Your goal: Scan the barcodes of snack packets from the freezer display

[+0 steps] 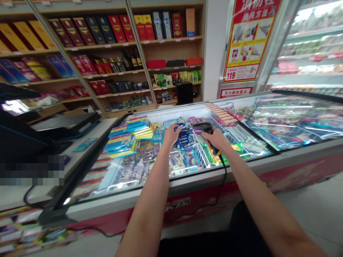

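Note:
My right hand is wrapped round the handle of a black barcode scanner, whose head faces left toward the packs. The scanner's cord hangs over the freezer's front edge. My left hand is closed, with thumb and fingers pinching the end of a small dark blue pack. Just beneath it, several blue HALLS packs lie together on the freezer's glass top. To the left of my left hand are stacks of blue and yellow packets, also on the glass.
The glass-topped freezer spans the front, with wrapped goods in baskets under the glass. A counter with dark equipment stands at left. Behind are shelves of boxed goods, a red poster and a lit display cooler.

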Demonstrator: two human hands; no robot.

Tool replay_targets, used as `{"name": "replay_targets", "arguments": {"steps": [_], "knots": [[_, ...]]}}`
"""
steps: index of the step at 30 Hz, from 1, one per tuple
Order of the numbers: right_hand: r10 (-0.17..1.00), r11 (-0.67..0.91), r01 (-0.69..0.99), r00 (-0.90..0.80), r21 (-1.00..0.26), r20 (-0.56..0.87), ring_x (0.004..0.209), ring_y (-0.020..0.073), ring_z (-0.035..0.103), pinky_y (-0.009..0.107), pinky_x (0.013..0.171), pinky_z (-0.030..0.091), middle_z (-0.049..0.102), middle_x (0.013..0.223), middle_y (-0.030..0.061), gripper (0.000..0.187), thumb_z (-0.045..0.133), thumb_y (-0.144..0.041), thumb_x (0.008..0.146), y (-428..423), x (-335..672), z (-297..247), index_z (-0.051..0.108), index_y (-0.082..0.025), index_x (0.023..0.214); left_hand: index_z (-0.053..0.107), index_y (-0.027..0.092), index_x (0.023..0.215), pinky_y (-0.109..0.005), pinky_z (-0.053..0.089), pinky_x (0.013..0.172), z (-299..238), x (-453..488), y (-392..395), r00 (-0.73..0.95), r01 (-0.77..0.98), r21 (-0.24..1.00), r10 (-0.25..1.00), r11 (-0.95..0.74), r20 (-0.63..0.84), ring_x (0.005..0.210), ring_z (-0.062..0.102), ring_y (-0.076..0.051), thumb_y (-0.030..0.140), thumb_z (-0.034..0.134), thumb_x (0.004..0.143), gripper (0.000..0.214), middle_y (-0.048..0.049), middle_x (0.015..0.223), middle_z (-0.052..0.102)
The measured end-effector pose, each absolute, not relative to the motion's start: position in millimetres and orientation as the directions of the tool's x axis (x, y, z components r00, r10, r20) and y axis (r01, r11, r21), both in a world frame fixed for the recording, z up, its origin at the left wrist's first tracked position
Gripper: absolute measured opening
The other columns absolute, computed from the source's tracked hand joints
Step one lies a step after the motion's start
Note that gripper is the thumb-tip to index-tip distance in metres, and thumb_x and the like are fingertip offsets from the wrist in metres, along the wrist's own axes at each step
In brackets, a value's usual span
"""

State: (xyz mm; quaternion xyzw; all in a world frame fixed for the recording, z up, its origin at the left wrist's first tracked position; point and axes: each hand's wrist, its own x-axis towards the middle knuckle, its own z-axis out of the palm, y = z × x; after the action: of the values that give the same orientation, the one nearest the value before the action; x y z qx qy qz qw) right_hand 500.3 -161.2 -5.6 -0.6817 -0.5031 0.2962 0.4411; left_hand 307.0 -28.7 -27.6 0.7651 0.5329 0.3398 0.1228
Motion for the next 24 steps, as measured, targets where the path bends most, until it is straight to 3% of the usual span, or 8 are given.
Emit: {"name": "replay_targets", "arguments": {"steps": [6, 24], "knots": [[0.938, -0.093, 0.45, 0.34, -0.888, 0.074, 0.034, 0.0131, 0.053, 0.022, 0.037, 0.044, 0.055, 0.042, 0.0, 0.028, 0.062, -0.034, 0.086, -161.5, 499.5, -5.4, 0.051, -0.019, 0.065, 0.073, 0.017, 0.106, -0.028, 0.048, 0.088, -26.6, 310.2, -31.6, 0.227, 0.679, 0.596, 0.894, -0.43, 0.386, 0.099, 0.067, -0.021, 0.034, 0.055, 0.092, 0.028, -0.006, 0.107, 0.075], [0.946, -0.105, 0.492, 0.317, -0.864, 0.066, 0.033, 0.0127, 0.052, 0.022, 0.039, 0.044, 0.052, 0.038, 0.0015, 0.042, 0.061, -0.035, 0.087, -169.8, 496.9, -2.1, 0.049, -0.019, 0.05, 0.073, 0.019, 0.108, -0.029, 0.047, 0.093, -27.4, 313.1, -35.7, 0.241, 0.701, 0.563, 0.888, -0.438, 0.391, 0.104, 0.066, -0.023, 0.031, 0.052, 0.094, 0.029, -0.0054, 0.112, 0.074]]}}
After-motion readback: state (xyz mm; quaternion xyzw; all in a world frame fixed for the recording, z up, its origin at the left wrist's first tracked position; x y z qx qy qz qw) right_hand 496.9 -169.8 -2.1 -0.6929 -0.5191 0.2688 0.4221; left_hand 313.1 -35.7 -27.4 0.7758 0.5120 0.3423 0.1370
